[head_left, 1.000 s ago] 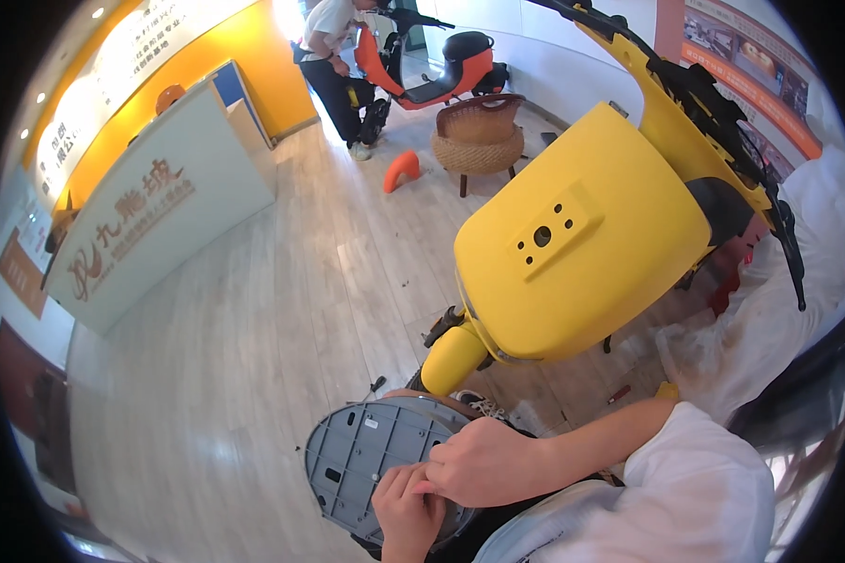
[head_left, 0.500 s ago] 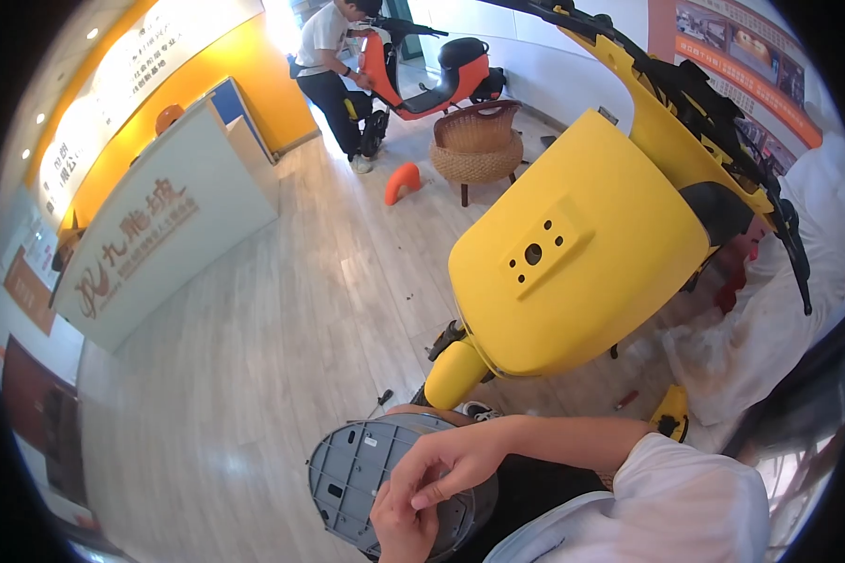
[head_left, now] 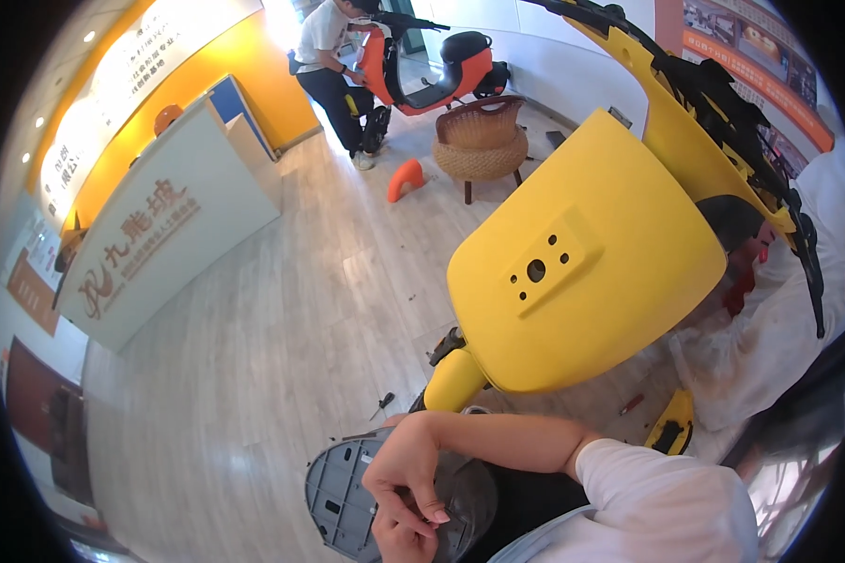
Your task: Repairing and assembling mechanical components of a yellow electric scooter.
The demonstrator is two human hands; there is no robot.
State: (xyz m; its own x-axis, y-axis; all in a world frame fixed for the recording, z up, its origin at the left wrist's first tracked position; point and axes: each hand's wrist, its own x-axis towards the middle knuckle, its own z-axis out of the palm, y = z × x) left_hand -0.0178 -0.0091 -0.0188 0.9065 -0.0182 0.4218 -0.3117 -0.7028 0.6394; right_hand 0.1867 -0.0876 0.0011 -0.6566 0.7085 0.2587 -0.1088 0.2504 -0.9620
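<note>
A grey ribbed plastic panel (head_left: 333,483) with slots lies at lap height near the lower edge. My right hand (head_left: 408,469) arches over it from the right, wrist bent and fingers curled down. My left hand (head_left: 399,537) is beneath it at the bottom, fingers bent and close to those of my right. What the fingers of both hands pinch, if anything, is hidden or too small to name. A yellow scooter (head_left: 587,253) with a holed front panel stands just beyond them, its yellow mudguard (head_left: 453,380) close to the grey panel.
A person (head_left: 331,75) bends at a red scooter (head_left: 437,84). A wicker chair (head_left: 479,141), orange curved piece (head_left: 404,178), white counter (head_left: 169,225), screwdrivers (head_left: 381,403) (head_left: 632,403), yellow part (head_left: 671,424) and plastic sheeting (head_left: 737,366) are around the wooden floor (head_left: 216,403).
My right hand has turned over and shifted left, its wrist now higher and more bent, covering more of the grey panel. My left hand stays low underneath it.
</note>
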